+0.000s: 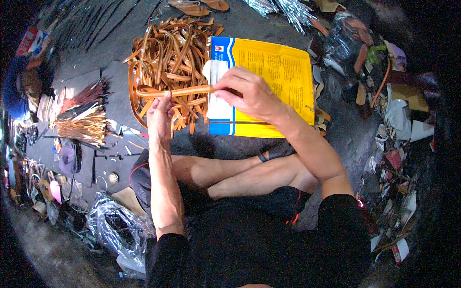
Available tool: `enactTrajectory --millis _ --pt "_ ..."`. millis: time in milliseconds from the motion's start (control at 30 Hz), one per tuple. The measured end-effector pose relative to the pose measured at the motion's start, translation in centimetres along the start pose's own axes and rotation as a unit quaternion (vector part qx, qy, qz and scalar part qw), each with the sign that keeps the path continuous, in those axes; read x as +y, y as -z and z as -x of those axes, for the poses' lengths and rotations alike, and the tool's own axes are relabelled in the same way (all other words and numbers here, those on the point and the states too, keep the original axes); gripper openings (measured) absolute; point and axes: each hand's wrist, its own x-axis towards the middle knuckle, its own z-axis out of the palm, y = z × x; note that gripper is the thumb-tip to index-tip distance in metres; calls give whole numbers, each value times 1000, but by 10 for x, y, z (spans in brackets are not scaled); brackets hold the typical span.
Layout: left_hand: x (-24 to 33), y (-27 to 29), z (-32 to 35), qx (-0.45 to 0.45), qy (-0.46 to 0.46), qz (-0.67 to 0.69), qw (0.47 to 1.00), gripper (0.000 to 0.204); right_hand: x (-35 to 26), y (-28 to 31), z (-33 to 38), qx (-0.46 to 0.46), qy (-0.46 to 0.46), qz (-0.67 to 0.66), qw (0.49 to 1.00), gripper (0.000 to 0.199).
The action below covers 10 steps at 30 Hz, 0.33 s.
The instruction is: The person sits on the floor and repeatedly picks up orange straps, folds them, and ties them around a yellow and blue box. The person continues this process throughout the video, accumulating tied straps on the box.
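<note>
A tan leather-like strap runs level between my two hands, its left part curling back in a loop. My left hand pinches it from below near the loop. At the other end my right hand grips it between thumb and fingers, above a yellow, blue and white printed sheet. Behind my left hand lies a big tangled pile of similar brown straps. A small white piece lies on the sheet's left edge, partly behind my right hand.
Bundles of thin strips lie at the left, near another person. Crumpled clear plastic sits at the lower left. Scraps litter the right side. Sandals and shiny silver strips lie at the far edge.
</note>
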Motion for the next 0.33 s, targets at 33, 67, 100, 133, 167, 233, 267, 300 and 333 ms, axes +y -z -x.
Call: enactTrajectory --millis 33,67,100,133,167,233,267,300,333 --pt "3 1 0 1 1 4 1000 14 1 0 3 1 -3 7 1000 11" --pt "6 4 1 -14 16 5 1000 12 2 -1 5 3 -6 13 1000 11" --pt "9 2 1 5 10 -1 1000 12 1 1 7 4 -8 21 1000 11" --pt "12 0 0 24 5 -7 1000 11 0 0 0 -3 8 17 1000 10" --pt "14 -2 0 43 0 -14 999 11 -1 0 -1 -2 8 14 1000 11" --pt "16 2 -1 37 -2 -7 999 11 -1 -2 -3 2 7 8 1000 11" --pt "12 12 -5 22 -4 -9 1000 12 -1 -2 -2 -3 -5 15 1000 11" --pt "13 16 -5 9 -6 -11 1000 15 -1 1 1 -8 -16 22 1000 12" --pt "14 21 -5 9 0 -27 1000 15 0 4 5 -14 -27 29 999 12"
